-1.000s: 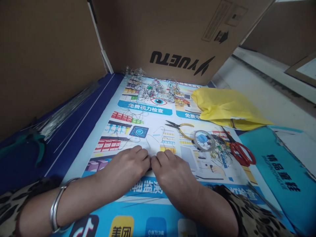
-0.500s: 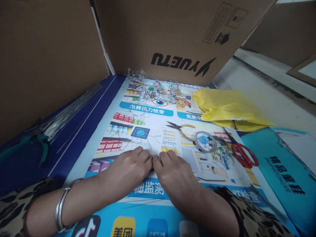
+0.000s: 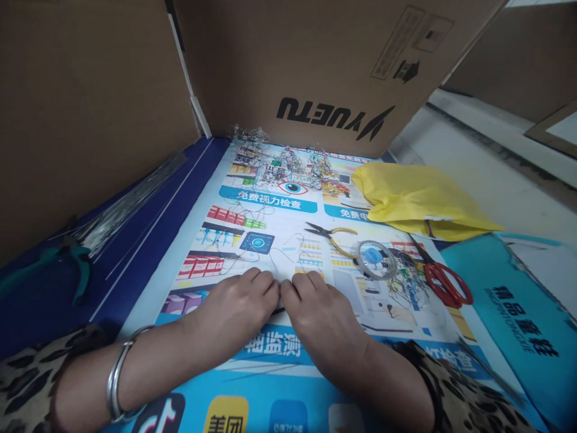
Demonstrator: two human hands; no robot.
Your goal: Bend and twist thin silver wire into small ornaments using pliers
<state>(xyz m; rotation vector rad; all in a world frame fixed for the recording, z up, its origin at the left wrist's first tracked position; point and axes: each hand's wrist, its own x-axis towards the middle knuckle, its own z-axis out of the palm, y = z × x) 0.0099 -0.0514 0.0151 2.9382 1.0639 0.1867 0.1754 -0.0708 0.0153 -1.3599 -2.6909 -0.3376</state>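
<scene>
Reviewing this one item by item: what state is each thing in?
Left hand, curled; grip hidden
Right hand, curled; grip hidden
Yellow-handled pliers, lying open
Red-handled scissors, lying down; blades look shut
Teal-handled pliers, handles spread
Round roll, lying flat
Yellow bag, lying creased
Long wires, loosely bundled
Fine wires, tangled
Cardboard panel, upright, lettering inverted

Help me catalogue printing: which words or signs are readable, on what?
"YUETU", inverted: brown cardboard panel.
Black arrow: panel.
"精品童鞋 JINGPINTONGXIE": flat teal cardboard.
"免费视力检查": blue-and-white printed sheet.
"免费电…": sheet.
"…监测": sheet.
"…检查": sheet.
"美团": sheet's yellow square icon.
White music-note sign: sheet.
Too small or blurred: panel's boxed print, blue icon's lettering.
</scene>
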